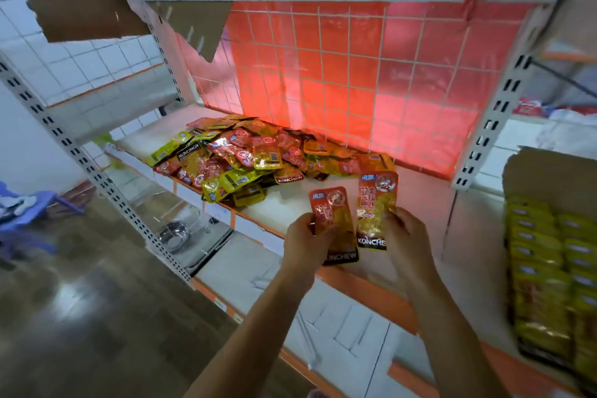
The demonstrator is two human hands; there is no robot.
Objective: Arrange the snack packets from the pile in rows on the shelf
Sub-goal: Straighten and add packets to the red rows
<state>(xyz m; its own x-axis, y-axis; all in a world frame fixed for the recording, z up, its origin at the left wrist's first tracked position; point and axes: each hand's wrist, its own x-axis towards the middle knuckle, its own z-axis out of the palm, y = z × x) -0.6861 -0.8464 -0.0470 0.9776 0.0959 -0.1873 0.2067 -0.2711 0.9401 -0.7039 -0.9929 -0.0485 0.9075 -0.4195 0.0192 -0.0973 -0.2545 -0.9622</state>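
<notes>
Gripping one light, slippery foil packet per hand, left hand (305,244) holding the left packet (336,224) and right hand (408,237) the right packet (376,210), you pinch flat edges near the pile (245,158).

— Where do we see the pile (245,155)?
— On the shelf (284,207), toward its left, reaching back to the wire grid (355,74) behind it.
— And our hands?
— Before the pile, to its right. Our left hand (307,242) holds the left packet (336,220), our right hand (407,236) the right packet (376,203), upright, just beside each other.
— What do we have around?
— Right of the shelf, a box (549,178) with packets in rows (542,268). Below, a lower shelf (339,317). Down to the left, bowls (176,234); far left, a stool (42,200) on the floor.
</notes>
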